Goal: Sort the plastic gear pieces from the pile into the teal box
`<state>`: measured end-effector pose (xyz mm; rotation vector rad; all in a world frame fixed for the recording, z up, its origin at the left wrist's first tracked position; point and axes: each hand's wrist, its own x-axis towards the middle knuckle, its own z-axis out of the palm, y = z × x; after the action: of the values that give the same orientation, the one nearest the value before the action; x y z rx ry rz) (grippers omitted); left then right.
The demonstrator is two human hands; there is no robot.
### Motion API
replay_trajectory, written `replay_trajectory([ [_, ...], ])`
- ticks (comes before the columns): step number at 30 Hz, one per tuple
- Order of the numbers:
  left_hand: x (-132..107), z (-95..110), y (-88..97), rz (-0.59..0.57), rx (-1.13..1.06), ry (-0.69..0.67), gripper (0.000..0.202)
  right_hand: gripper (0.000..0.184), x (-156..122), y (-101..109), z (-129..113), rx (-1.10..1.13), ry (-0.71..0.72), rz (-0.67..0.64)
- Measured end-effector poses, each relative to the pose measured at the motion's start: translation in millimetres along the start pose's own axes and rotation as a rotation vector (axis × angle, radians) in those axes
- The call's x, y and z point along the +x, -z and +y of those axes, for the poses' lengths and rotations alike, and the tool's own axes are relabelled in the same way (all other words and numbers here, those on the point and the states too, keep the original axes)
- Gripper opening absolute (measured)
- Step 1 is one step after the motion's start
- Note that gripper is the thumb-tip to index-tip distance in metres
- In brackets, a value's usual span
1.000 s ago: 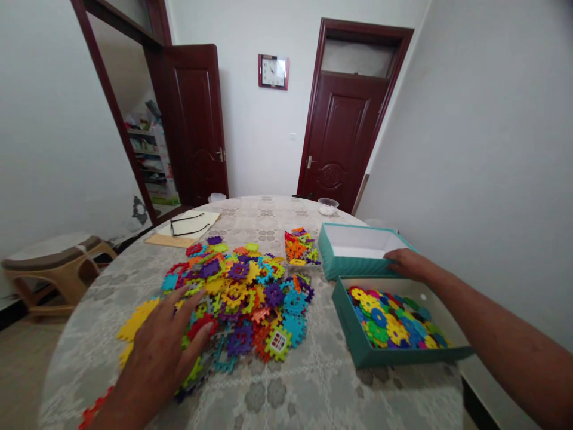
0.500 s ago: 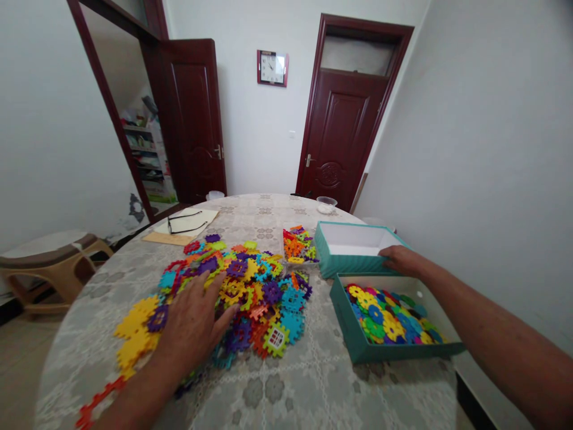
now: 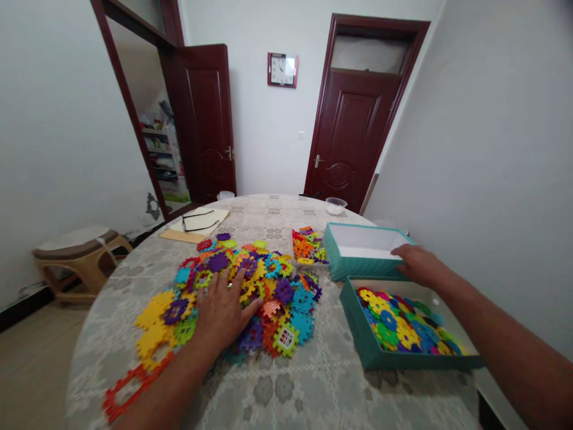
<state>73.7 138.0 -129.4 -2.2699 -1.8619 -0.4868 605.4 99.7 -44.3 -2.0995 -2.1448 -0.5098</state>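
Note:
My left hand (image 3: 224,307) lies palm down with fingers spread on a heap of colourful plastic gear-shaped building pieces (image 3: 302,298). No piece is seen gripped in it. My right hand (image 3: 421,266) is closed over the near right edge of a teal box with a white inside (image 3: 358,266), fingers over the rim. Just in front of that box stands a dark green box (image 3: 364,334) filled with round, notched plastic discs (image 3: 403,328). My right forearm passes over its right side.
A small clear tray of little pieces (image 3: 308,245) sits between heap and boxes. Eyeglasses (image 3: 199,222) rest on paper at the back left. A clear bowl (image 3: 335,206) stands near the table's far edge. A stool (image 3: 80,257) is on the left.
The view has turned slightly left, so everything shifts right in the picture. My left hand has settled a little to the right over the heap. My right hand stays at the teal box's edge.

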Motion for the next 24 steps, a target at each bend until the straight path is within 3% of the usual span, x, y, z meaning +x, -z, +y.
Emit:
replay_trajectory([
  [2,2.6,0.0,0.6,-0.022,-0.016,0.010,0.080,0.034,-18.3,12.6,-41.9,0.086,0.044,0.219],
  [4,6.2,0.0,0.3,-0.039,-0.033,0.021,0.081,0.037,-44.4,23.8,-103.9,0.272,0.154,0.352],
  [8,15.5,0.7,-3.2,-0.032,-0.062,0.023,0.078,0.052,-90.9,20.8,-240.6,0.428,0.240,0.229],
  [11,25.4,2.4,-4.8,-0.034,-0.077,0.016,0.075,0.063,-94.1,-7.3,-302.4,0.481,0.181,0.205],
  [16,50.4,5.6,-3.7,-0.102,-0.087,0.047,0.076,0.063,-77.2,-45.7,-328.4,0.517,0.122,0.172],
  [24,100.1,11.8,-17.3,-0.234,-0.076,0.106,0.076,0.067,-87.9,-54.4,-345.6,0.525,0.214,0.171],
])
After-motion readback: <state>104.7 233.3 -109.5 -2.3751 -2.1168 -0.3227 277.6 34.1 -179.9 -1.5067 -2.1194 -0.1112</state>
